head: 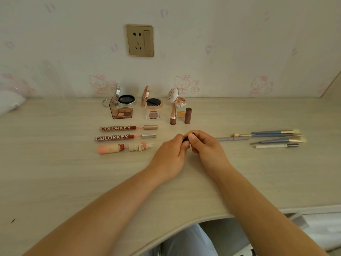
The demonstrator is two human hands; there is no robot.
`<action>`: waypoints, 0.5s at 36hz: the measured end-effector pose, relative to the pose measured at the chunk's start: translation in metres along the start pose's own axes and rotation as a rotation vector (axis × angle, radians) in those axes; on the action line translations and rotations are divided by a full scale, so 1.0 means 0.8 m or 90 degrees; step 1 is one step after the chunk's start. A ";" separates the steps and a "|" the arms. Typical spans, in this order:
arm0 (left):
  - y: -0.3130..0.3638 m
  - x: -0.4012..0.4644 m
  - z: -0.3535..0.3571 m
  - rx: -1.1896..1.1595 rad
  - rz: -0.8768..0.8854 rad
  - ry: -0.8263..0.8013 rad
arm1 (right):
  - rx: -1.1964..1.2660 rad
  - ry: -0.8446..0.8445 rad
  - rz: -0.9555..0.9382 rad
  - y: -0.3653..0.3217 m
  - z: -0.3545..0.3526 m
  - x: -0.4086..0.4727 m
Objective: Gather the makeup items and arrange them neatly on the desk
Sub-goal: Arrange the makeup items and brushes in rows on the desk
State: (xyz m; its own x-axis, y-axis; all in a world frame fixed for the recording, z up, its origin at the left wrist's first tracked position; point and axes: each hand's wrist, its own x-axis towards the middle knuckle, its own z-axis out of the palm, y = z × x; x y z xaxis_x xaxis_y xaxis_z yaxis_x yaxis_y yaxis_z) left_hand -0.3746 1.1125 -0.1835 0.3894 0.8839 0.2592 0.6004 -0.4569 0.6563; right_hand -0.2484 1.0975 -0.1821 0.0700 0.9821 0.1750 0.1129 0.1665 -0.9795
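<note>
My left hand (170,154) and my right hand (204,146) meet at the middle of the desk (55,172), both closed around a small dark item (186,142) that is mostly hidden by my fingers. Behind them stand an open lipstick (173,114) and its brown cap (188,116). Three open compacts (126,100) line the wall, with small eyeshadow pans (153,114) in front. To the left lie two Colorkey lip glosses (127,128) and a pink lip tube (110,149), each opened. Several brushes (276,134) lie at the right.
A gold wall socket (139,40) sits on the wallpapered wall above the compacts. The desk's curved front edge (184,226) runs over my lap. A white cloth (9,102) lies at the far left.
</note>
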 end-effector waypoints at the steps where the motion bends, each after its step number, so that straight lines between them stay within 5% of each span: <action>1: -0.001 0.000 0.000 -0.003 -0.005 -0.006 | -0.006 -0.004 -0.002 0.000 0.000 0.000; 18: -0.004 0.000 -0.005 -0.177 -0.030 0.012 | 0.144 -0.022 0.054 0.007 -0.002 0.007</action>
State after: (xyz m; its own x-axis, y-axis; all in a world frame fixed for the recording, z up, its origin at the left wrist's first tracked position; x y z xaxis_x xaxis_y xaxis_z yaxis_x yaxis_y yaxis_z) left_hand -0.3796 1.1141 -0.1827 0.3512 0.9063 0.2352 0.4020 -0.3728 0.8363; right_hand -0.2455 1.1039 -0.1862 0.0347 0.9951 0.0922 -0.1167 0.0956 -0.9885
